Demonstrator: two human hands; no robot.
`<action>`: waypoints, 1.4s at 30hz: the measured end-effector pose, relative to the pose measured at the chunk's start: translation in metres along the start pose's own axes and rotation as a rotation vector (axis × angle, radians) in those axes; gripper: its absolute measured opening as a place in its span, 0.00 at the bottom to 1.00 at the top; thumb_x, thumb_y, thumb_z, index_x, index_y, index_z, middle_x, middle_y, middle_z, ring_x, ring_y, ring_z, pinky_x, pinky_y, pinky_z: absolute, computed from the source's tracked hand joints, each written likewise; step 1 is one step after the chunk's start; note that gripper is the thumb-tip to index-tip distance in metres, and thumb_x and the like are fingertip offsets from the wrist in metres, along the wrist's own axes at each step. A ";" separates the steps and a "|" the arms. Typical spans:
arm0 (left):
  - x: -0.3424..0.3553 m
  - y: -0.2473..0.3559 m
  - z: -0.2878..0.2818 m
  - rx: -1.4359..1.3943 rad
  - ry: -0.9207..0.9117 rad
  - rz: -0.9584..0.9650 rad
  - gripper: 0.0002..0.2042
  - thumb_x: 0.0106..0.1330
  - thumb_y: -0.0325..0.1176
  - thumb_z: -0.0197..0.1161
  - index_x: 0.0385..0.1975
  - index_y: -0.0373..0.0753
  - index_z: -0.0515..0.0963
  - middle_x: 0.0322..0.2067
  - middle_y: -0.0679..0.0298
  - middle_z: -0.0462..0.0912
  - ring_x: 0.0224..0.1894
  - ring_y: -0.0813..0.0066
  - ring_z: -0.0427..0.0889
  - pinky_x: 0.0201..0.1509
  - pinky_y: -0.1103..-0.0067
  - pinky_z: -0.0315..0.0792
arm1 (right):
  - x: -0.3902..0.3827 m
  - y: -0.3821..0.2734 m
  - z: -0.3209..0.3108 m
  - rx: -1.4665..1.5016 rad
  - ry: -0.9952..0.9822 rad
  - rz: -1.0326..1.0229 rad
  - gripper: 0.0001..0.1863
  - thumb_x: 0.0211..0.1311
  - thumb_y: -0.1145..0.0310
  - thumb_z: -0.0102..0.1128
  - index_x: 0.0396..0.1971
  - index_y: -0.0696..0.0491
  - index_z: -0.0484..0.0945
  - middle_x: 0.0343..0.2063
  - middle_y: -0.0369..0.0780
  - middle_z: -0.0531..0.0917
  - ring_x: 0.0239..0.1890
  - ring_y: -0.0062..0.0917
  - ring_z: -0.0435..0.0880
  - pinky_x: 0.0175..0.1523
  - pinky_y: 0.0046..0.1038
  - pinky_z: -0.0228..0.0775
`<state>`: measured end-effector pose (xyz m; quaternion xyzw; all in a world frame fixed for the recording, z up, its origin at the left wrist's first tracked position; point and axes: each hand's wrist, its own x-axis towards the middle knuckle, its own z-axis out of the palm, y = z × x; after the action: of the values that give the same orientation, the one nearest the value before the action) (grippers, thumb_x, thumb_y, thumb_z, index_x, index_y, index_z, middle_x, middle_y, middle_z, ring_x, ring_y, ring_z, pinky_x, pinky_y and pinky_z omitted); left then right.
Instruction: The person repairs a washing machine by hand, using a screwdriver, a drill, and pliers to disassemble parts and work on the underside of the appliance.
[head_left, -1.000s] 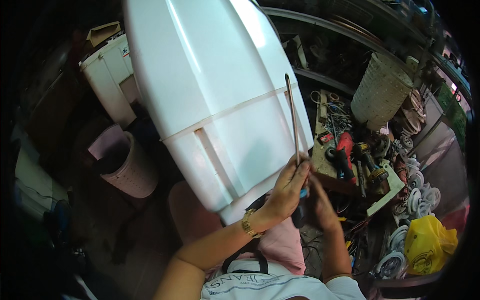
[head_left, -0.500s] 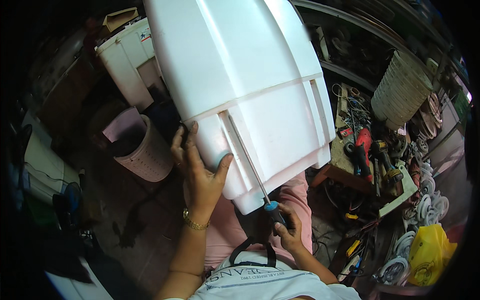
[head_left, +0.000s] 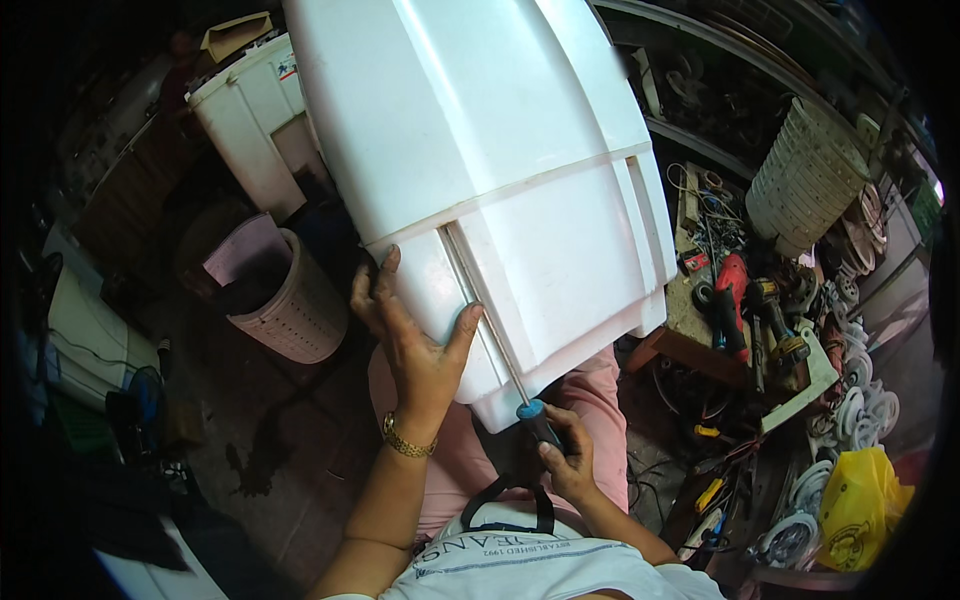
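A large white plastic casing (head_left: 560, 270), which looks like a washing machine body, leans tilted in front of me. My left hand (head_left: 415, 350) lies against its left side, fingers spread and thumb at the long groove, beside the screwdriver's shaft. In my right hand (head_left: 575, 455) is a long screwdriver (head_left: 538, 420) with a blue-and-black handle. Its thin shaft runs up along the groove. The tip is hard to make out inside the groove near the seam. My right fingers are wrapped around the handle at the casing's lower edge.
At left stand a perforated tub (head_left: 300, 310) and another white machine casing (head_left: 245, 130). A wooden bench (head_left: 690, 310) at right bears a red power tool (head_left: 733, 300) and a yellow-black drill (head_left: 775, 320). A yellow bag (head_left: 865, 505) lies at lower right among white round parts.
My left hand has shifted slightly right, its thumb now at the screwdriver's shaft. The screwdriver and my right hand have moved slightly left, bringing the shaft closer into the groove.
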<state>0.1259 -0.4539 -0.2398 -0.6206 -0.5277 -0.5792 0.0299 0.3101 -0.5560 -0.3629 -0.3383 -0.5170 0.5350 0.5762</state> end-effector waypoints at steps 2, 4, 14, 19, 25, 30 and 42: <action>-0.002 -0.002 0.002 -0.056 0.008 0.000 0.44 0.51 0.39 0.74 0.65 0.35 0.54 0.60 0.40 0.50 0.63 0.44 0.54 0.64 0.57 0.58 | 0.003 -0.001 0.001 -0.102 0.004 -0.045 0.27 0.59 0.59 0.60 0.55 0.57 0.68 0.41 0.42 0.77 0.40 0.25 0.78 0.46 0.25 0.70; -0.006 -0.002 0.003 -0.040 -0.019 0.006 0.41 0.56 0.38 0.70 0.65 0.35 0.52 0.61 0.43 0.50 0.64 0.48 0.53 0.66 0.58 0.55 | 0.006 -0.003 0.002 0.264 -0.045 0.121 0.25 0.59 0.58 0.61 0.52 0.55 0.68 0.37 0.43 0.77 0.31 0.24 0.77 0.35 0.23 0.70; -0.020 -0.009 0.012 -0.208 0.058 0.007 0.27 0.62 0.32 0.62 0.58 0.35 0.59 0.59 0.41 0.52 0.65 0.46 0.53 0.66 0.59 0.51 | 0.013 0.015 0.009 -0.279 0.125 -0.228 0.16 0.58 0.67 0.65 0.40 0.54 0.68 0.29 0.42 0.77 0.25 0.27 0.75 0.33 0.25 0.69; -0.026 -0.001 0.003 0.051 -0.026 0.178 0.16 0.63 0.29 0.59 0.51 0.40 0.70 0.62 0.46 0.53 0.67 0.53 0.53 0.68 0.57 0.47 | 0.015 0.026 0.015 -0.529 0.301 -0.449 0.15 0.52 0.76 0.67 0.39 0.59 0.72 0.31 0.39 0.77 0.32 0.25 0.78 0.39 0.26 0.70; -0.011 0.001 -0.015 0.298 -0.542 1.034 0.06 0.60 0.38 0.60 0.35 0.52 0.81 0.49 0.77 0.73 0.58 0.78 0.67 0.65 0.61 0.52 | 0.013 0.030 0.025 0.232 0.345 -0.300 0.23 0.50 0.73 0.65 0.43 0.53 0.61 0.35 0.40 0.73 0.39 0.24 0.73 0.49 0.27 0.65; 0.007 0.010 -0.008 0.223 -0.882 1.094 0.04 0.58 0.39 0.58 0.28 0.49 0.78 0.35 0.77 0.70 0.45 0.79 0.70 0.54 0.68 0.59 | 0.010 0.032 0.015 0.235 0.287 -0.107 0.21 0.60 0.53 0.55 0.39 0.53 0.63 0.33 0.42 0.74 0.35 0.22 0.72 0.47 0.27 0.66; 0.006 0.017 -0.008 0.088 -0.976 1.015 0.07 0.55 0.37 0.56 0.32 0.47 0.78 0.35 0.74 0.71 0.46 0.78 0.69 0.50 0.74 0.60 | -0.009 0.009 0.000 1.222 -0.071 0.702 0.18 0.56 0.62 0.66 0.44 0.46 0.68 0.36 0.36 0.73 0.37 0.21 0.76 0.37 0.24 0.73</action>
<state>0.1309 -0.4624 -0.2230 -0.9772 -0.1491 -0.1271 0.0814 0.3088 -0.5633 -0.3734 -0.0832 -0.0028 0.8946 0.4391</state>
